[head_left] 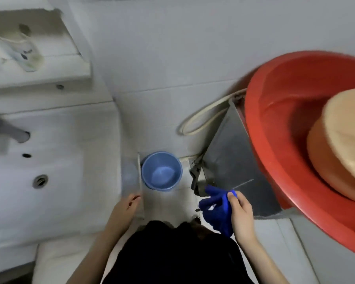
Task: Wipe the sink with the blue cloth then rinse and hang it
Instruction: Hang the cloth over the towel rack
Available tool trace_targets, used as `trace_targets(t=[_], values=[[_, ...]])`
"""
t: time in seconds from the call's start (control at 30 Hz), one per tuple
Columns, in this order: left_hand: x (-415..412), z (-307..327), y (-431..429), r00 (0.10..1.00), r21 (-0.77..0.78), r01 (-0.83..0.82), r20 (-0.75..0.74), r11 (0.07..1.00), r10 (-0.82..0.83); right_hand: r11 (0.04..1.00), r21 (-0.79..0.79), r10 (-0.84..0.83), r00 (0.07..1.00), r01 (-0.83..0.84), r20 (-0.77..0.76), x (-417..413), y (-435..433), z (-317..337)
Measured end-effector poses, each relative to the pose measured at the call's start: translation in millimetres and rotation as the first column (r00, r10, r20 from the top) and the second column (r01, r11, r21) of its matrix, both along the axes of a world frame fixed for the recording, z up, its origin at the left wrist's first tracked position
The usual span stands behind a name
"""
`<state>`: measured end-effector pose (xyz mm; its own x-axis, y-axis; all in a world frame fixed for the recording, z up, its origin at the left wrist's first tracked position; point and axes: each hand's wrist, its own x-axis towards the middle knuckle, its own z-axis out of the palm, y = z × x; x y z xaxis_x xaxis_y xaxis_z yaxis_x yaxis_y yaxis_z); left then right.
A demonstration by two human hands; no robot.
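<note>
A crumpled blue cloth [216, 208] hangs from my right hand [241, 215], which pinches its upper edge low in the view, right of centre. The white sink [55, 171] fills the left side, with a round drain [40, 180] and a grey tap [7, 132] at its far left. My left hand [127, 206] rests with fingers apart on the sink's right edge and holds nothing. The cloth is well to the right of the sink, over the floor.
A blue bucket [162, 171] stands on the tiled floor between sink and a grey metal panel [232, 160]. A big red basin [285, 128] holding an orange tub [344, 144] juts in at right. A beige hose [201, 117] loops on the wall.
</note>
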<state>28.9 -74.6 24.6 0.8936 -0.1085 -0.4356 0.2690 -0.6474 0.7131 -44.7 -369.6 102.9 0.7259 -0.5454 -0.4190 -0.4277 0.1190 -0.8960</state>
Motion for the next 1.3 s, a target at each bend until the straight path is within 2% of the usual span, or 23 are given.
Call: trace_targets(t=[0.1,0.23,0.33,0.47,0.6,0.73,0.83,0.97,1.07,1.13,1.3], values=[[6.0,1.6,-11.6,0.982,-0.034,-0.191,-0.006,0.981,0.191,0.989,-0.021,0.147,0.989,-0.147,0.019,42.0,-23.7,-6.6],[6.2,2.4,-29.7,0.950,-0.067,-0.312,-0.044,0.948,0.309,0.961,-0.053,0.273,0.962,-0.272,0.018,88.0,-35.2,-16.2],[12.9,-7.4,-39.7,0.928,-0.084,-0.363,-0.121,0.928,0.353,0.955,-0.068,0.287,0.958,-0.288,-0.020,114.1,-39.0,-30.0],[36.5,-16.4,-43.7,0.927,-0.111,-0.345,-0.198,0.932,0.320,0.934,-0.099,0.338,0.939,-0.343,-0.064,143.6,-39.1,-34.8],[74.8,-6.8,-43.4,0.952,-0.170,-0.286,-0.164,0.943,0.259,0.865,-0.164,0.475,0.879,-0.475,-0.042,168.8,-35.2,-23.7],[126.2,29.5,-47.0,0.986,-0.271,-0.163,-0.021,0.949,0.163,0.760,-0.280,0.615,0.788,-0.586,0.020,196.2,-35.9,18.0],[162.4,86.8,-64.4,0.994,-0.335,-0.014,0.097,0.942,0.049,0.647,-0.339,0.736,0.675,-0.683,0.047,214.8,-40.8,72.2],[199.6,178.1,-100.0,0.935,-0.401,0.266,0.330,0.877,-0.132,0.415,-0.483,0.893,0.447,-0.771,0.053,238.6,-45.2,163.7],[214.6,243.3,-122.9,0.854,-0.441,0.479,0.433,0.759,-0.287,0.276,-0.592,0.952,0.301,-0.757,0.060,253.2,-46.1,230.9],[219.2,273.3,-129.2,0.833,-0.467,0.530,0.442,0.708,-0.332,0.228,-0.655,0.967,0.244,-0.720,0.068,261.7,-48.0,268.8],[225.9,317.9,-116.1,0.797,-0.408,0.514,0.552,0.755,-0.244,0.166,-0.796,0.977,0.207,-0.582,0.053,275.9,-60.6,330.2]])
